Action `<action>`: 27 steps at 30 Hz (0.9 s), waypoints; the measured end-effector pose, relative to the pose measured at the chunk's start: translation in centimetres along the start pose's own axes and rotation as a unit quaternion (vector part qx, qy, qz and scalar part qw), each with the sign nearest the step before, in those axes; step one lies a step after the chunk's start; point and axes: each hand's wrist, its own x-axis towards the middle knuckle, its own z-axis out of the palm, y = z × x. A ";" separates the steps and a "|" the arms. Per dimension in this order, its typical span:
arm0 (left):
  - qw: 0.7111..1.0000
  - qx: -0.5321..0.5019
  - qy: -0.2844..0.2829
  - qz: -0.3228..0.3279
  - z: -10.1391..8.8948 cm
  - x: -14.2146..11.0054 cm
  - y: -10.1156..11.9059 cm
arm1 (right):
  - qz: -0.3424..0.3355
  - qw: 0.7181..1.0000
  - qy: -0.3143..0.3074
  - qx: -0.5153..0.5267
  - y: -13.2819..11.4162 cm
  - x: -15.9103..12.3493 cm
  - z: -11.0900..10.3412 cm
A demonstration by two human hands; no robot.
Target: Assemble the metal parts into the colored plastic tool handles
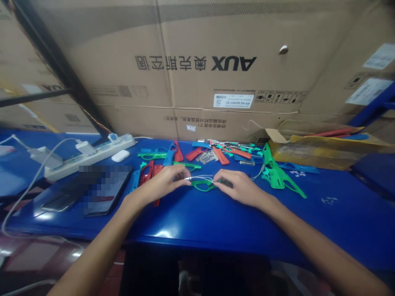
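Observation:
My left hand (168, 179) and my right hand (238, 187) meet over the blue table (216, 222), both pinched on one green plastic handle piece (202, 185) with a thin metal wire (200, 178) running between the fingertips. The piece lies low, just above or on the table. Behind it sit several red, blue and green plastic handle parts (216, 154) and a small heap of metal blades (208, 156). A stack of green pieces (277, 174) lies to the right of my right hand.
A white power strip (92, 154) with chargers and a white earbud case (120, 156) lie at the left, beside a dark phone or tablet (101, 191). An open cardboard box (324, 150) stands at the right. Large cartons (197, 70) wall off the back.

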 end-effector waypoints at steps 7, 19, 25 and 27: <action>0.999 0.041 0.020 -0.010 1.3 -1.7 0.2 | -0.030 0.999 -0.011 -0.041 0.3 -0.2 0.4; 0.989 0.126 0.067 0.043 2.5 -1.8 0.2 | -0.029 0.999 0.003 -0.018 0.3 -0.1 0.9; 0.970 0.222 0.090 0.031 3.6 -1.7 0.7 | 0.001 1.000 0.003 -0.017 0.6 0.0 0.9; 0.974 0.207 0.094 0.022 3.7 -1.7 0.7 | 0.002 1.000 -0.001 -0.017 0.6 0.0 0.8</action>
